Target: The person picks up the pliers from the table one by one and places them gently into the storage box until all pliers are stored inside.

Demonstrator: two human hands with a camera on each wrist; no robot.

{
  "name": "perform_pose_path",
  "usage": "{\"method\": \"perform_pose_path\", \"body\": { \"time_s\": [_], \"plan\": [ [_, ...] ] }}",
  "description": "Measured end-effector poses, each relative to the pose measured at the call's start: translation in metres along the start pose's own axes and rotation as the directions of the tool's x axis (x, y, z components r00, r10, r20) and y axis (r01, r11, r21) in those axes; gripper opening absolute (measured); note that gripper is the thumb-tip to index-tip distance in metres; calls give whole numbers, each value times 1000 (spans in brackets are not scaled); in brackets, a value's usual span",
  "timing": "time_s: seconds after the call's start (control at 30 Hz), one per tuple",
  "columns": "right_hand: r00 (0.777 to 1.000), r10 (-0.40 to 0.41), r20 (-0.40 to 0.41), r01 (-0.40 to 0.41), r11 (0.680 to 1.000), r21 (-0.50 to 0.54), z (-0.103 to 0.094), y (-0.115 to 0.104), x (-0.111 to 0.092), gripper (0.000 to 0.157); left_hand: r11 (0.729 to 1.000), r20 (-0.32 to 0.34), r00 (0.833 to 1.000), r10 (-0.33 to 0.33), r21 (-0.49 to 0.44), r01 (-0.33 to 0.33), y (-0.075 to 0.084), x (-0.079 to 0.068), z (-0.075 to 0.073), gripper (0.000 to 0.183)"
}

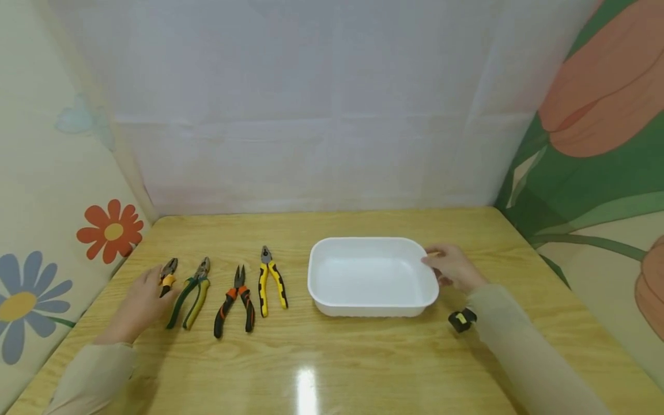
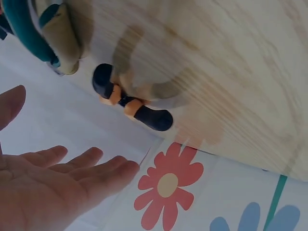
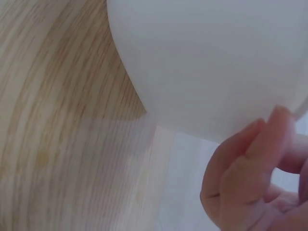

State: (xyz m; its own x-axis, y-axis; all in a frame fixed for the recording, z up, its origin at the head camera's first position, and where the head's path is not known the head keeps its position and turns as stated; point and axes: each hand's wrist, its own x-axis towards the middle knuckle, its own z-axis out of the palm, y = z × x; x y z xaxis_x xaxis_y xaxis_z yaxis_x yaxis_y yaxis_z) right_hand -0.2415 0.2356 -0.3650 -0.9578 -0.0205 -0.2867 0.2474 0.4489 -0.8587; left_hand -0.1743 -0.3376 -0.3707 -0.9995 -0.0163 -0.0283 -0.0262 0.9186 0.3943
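My left hand [image 1: 136,301] reaches over the left end of the table beside a small pair of pliers [image 1: 168,275] with black and orange handles. In the left wrist view its fingers are extended and spread, apart from these pliers [image 2: 129,101]. On the other side, my right hand [image 1: 453,268] pinches the right end rim of a white rectangular basin [image 1: 373,310]. The right wrist view shows the thumb and fingers [image 3: 250,168] at the edge of the basin [image 3: 207,62]. The basin's inside holds nothing.
Right of the small pliers lie green-handled pliers [image 1: 194,294], black-and-red needle-nose pliers [image 1: 240,300] and yellow-and-black pliers [image 1: 266,274], in a row left of the basin. A white cloth [image 1: 332,115] hangs behind the wooden table [image 1: 259,374]; flower-printed cloths [image 1: 41,173] flank it.
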Motion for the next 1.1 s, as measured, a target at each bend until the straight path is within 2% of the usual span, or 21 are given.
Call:
{"method": "perform_pose_path", "body": {
  "time_s": [0.13,0.3,0.5,0.8,0.97,1.1],
  "plan": [
    [1000,-4,3,4,1000,-2,0,0,1,47,999,8,1000,-25,44,25,-7,-1,0,77],
    [1000,11,-7,-12,1000,-16,0,-1,2,45,997,8,1000,-27,71,26,-14,-1,0,78],
    [1000,2,-3,-2,1000,-13,0,-1,1,44,999,38,999,-14,39,13,-18,2,1,82],
    [1000,6,2,-6,1000,-16,1,-3,1,45,999,78,996,45,27,-48,-31,6,12,81],
    [1000,10,2,-10,999,-32,1,-2,2,44,988,46,993,108,106,-113,-36,5,20,64],
    [1000,15,-1,-15,999,-39,1,-1,1,44,988,50,993,107,106,-112,-38,4,23,63]
  ]
}}
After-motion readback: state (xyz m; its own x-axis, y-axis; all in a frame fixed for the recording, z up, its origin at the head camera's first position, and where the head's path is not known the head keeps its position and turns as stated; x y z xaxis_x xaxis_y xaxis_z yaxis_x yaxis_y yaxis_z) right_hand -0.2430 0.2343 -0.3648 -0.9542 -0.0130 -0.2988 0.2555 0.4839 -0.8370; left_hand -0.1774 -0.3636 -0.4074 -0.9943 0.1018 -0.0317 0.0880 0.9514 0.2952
